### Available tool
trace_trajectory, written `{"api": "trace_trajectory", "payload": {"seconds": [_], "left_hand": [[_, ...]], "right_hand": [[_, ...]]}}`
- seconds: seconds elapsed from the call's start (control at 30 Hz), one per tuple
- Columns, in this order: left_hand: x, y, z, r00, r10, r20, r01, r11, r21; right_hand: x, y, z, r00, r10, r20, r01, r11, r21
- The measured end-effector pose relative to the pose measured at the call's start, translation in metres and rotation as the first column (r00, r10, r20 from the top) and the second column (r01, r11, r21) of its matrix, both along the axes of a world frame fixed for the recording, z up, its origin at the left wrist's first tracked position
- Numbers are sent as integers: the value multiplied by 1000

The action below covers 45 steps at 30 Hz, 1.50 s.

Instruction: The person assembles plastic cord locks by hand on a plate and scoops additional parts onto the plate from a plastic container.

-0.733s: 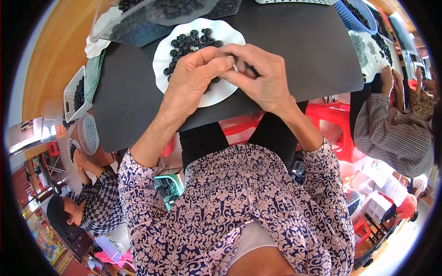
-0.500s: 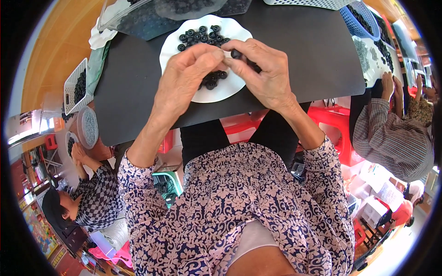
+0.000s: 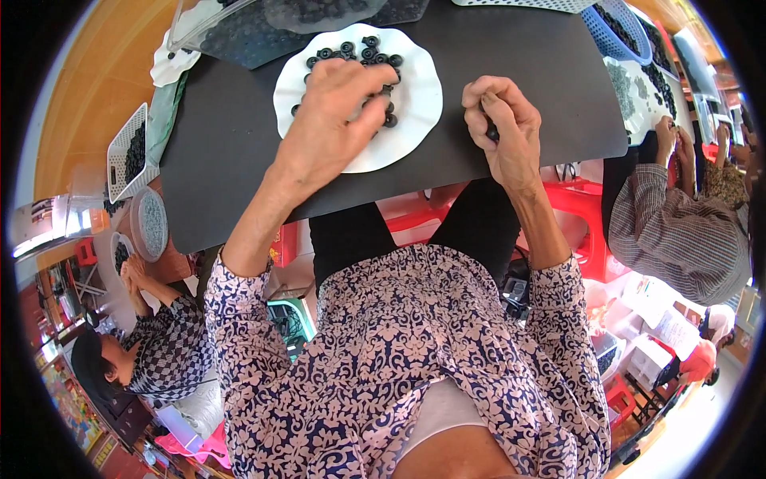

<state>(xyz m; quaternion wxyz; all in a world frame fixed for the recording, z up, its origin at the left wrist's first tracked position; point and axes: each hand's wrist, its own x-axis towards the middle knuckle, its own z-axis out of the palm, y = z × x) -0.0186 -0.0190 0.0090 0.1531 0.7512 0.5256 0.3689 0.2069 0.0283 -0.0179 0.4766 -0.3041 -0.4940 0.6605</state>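
Observation:
A white plate with a wavy rim (image 3: 423, 112) lies on the dark table and carries many small black ring-shaped pieces (image 3: 369, 53). Over the plate's middle is my left hand (image 3: 331, 116), slightly blurred, thumb and forefinger apart above the pieces. Nothing shows between them, and the other fingertips are hidden. To the right of the plate, my right hand (image 3: 507, 128) is raised over the bare tabletop with its fingers curled closed. A bit of a black piece (image 3: 492, 134) shows in its grip; whether more are inside is hidden.
A clear plastic box of black pieces (image 3: 263, 36) stands behind the plate. White baskets (image 3: 120, 160) and a blue basket (image 3: 630, 48) sit at the sides. One person (image 3: 171, 343) works at left, another (image 3: 678, 231) at right. Red stools (image 3: 586, 215) stand below the table's edge (image 3: 431, 188).
My hands were together over the plate and have parted. The right hand moved right, off the plate, still holding black pieces; the left now hovers lower over the plate with thumb and forefinger apart.

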Motion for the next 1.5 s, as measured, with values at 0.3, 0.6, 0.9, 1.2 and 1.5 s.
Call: {"api": "trace_trajectory", "payload": {"seconds": [0.3, 0.6, 0.9, 1.2, 1.5], "left_hand": [[-8, -17, 7, 983, 90, -163, -90, 996, 7], [-1, -16, 8, 978, 82, -193, -86, 996, -14], [21, -16, 1, 865, 139, -482, -186, 981, -50], [23, -32, 7, 905, 223, 363, -121, 951, -283], [38, -54, 6, 314, 355, 881, 299, 843, -446]], "right_hand": [[15, 3, -7, 990, 121, -72, -120, 993, 23], [15, -1, -5, 986, 113, -122, -114, 994, -1], [13, -3, -6, 990, 107, -90, -107, 994, 12], [-1, -14, 9, 967, -41, 253, -32, 960, 276], [-33, -35, 21, 885, -203, 420, -161, 712, 683]]}}
